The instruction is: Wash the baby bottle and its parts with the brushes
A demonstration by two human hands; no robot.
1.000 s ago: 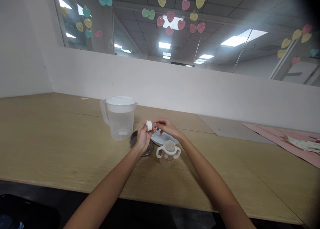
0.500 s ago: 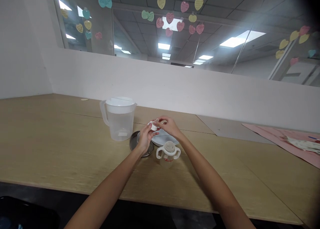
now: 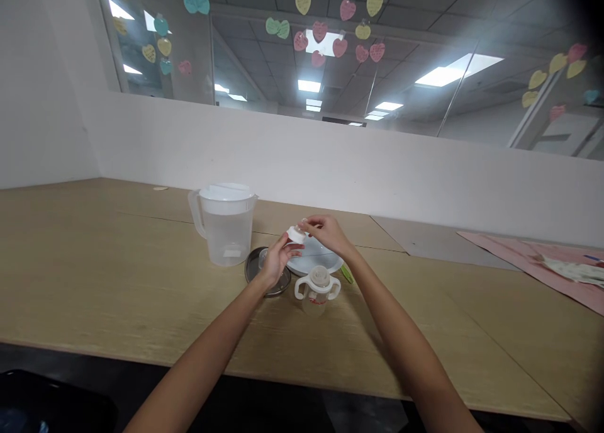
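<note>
A white bottle collar (image 3: 296,235) is pinched in the fingers of my left hand (image 3: 277,260), held up over the basin's left edge. My right hand (image 3: 329,233) grips a small pale piece at the top of the collar, seemingly the bottle nipple; its fingers partly cover it. Below them, a clear baby bottle (image 3: 315,299) stands upright on the table with a white two-handled ring around its neck. Behind the bottle sits a white basin (image 3: 314,263) of water. A dark round metal tray (image 3: 252,275) lies under my left wrist, with a clear piece on it partly hidden.
A clear lidded pitcher (image 3: 227,231) of water stands at the left. A green-handled item (image 3: 348,274) lies right of the basin, near my right forearm. Farther right are a grey sheet (image 3: 443,247) and a pink cloth (image 3: 514,250). A white wall bounds the table's back.
Both hands have shifted slightly right, my right hand also a little up, and the collar is tilted and more visible. The green-handled item has come into view.
</note>
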